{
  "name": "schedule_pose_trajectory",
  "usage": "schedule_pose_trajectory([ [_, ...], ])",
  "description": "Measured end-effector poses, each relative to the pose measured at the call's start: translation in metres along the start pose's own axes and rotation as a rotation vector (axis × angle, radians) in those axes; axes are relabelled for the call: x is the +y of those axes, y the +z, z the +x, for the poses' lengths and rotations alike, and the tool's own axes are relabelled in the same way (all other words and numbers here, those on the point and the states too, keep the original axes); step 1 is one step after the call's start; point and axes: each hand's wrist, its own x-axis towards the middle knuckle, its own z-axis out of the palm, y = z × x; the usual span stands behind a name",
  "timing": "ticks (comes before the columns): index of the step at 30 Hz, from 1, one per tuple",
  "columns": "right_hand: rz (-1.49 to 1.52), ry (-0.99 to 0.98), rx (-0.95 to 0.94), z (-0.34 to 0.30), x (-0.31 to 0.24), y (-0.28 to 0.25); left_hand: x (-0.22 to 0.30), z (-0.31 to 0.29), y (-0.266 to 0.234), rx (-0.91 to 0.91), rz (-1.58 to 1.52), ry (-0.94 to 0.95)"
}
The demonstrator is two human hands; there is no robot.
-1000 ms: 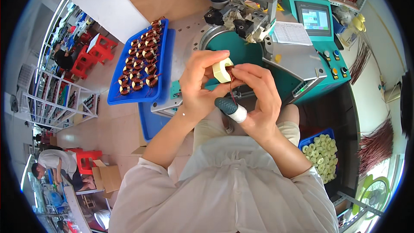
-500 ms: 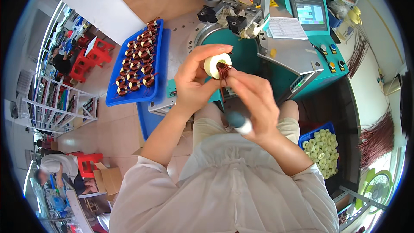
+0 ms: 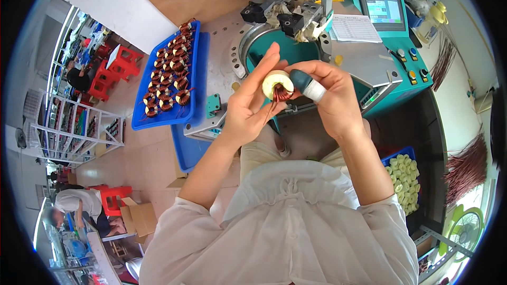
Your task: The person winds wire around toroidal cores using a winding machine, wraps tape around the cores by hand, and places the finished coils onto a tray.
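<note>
A pale yellow toroid core [image 3: 272, 80], partly wound with reddish-brown wire [image 3: 283, 93], is held in front of my body. My left hand [image 3: 248, 108] is closed around its left side, thumb below and fingers behind. Loose wire ends hang from the ring toward my left thumb. My right hand [image 3: 335, 97] grips the ring's right side; its fingers are partly hidden behind. The right thumb wears a dark green cover [image 3: 300, 80] with a white wrap [image 3: 315, 91], and its tip presses near the windings.
To the left, a blue tray [image 3: 138, 122] holds several wound cores [image 3: 165, 95]. Ahead stands a winding machine [image 3: 288, 13] with a teal control panel [image 3: 404, 60]. A blue bin of pale rings [image 3: 404, 179] sits at right, near hanging wire bundles [image 3: 467, 171].
My right hand has come up, its covered thumb moving from below onto the core's right side. The core has shifted slightly right and down, and the view has shifted a little.
</note>
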Motion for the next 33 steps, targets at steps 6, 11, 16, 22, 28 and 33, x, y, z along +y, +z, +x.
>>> schedule_pose_trajectory([
  [6,-0.276,-0.234,0.048,0.000,-0.001,0.000,0.024,0.005,-0.026,-0.097,-0.421,-0.592],
  [11,-0.465,-0.379,-0.033,0.010,-0.010,-0.008,0.028,0.023,-0.033,-0.253,-0.461,-0.674],
  [16,-0.519,-0.586,-0.144,0.038,-0.033,-0.018,0.038,0.057,-0.031,-0.374,-0.553,-0.703],
  [22,-0.676,-0.812,-0.069,0.070,-0.056,-0.020,0.026,0.105,-0.036,-0.366,-0.518,-0.644],
  [28,-0.733,-0.921,-0.060,0.093,-0.073,-0.028,0.009,0.138,-0.047,-0.595,-0.648,-0.561],
  [33,-0.668,-0.867,-0.154,0.108,-0.073,-0.046,0.004,0.145,-0.040,-0.546,-0.626,-0.572],
])
